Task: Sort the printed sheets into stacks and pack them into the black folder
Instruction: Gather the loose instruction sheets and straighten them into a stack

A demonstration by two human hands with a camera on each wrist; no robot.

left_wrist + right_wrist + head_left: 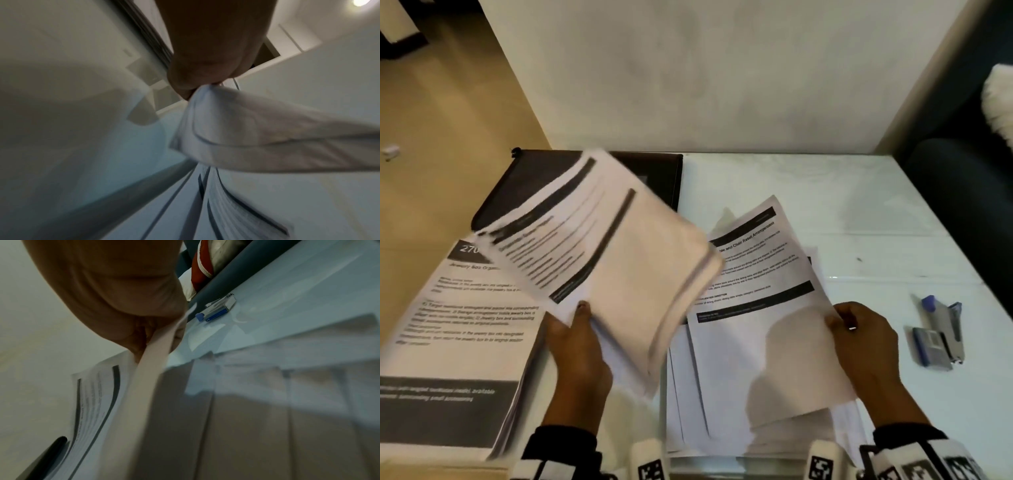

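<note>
My left hand [577, 329] pinches a bundle of printed sheets [599, 260] by its near corner and holds it, blurred, in the air above the table's middle; the left wrist view shows the fingers [191, 81] clamped on the bundle's corner [205, 116]. My right hand [842, 320] pinches the right edge of the top sheet [763, 308] of a loose pile on the table; in the right wrist view that sheet [152, 363] runs down from the fingers [144, 331]. A tidy stack [458, 342] lies at the left. The black folder [664, 178] lies flat behind, mostly hidden by the raised bundle.
A stapler [948, 329] and a small blue staple box [928, 346] lie on the white table [859, 212] to the right of my right hand. A wall stands close behind the table. A dark sofa [962, 192] borders the right edge.
</note>
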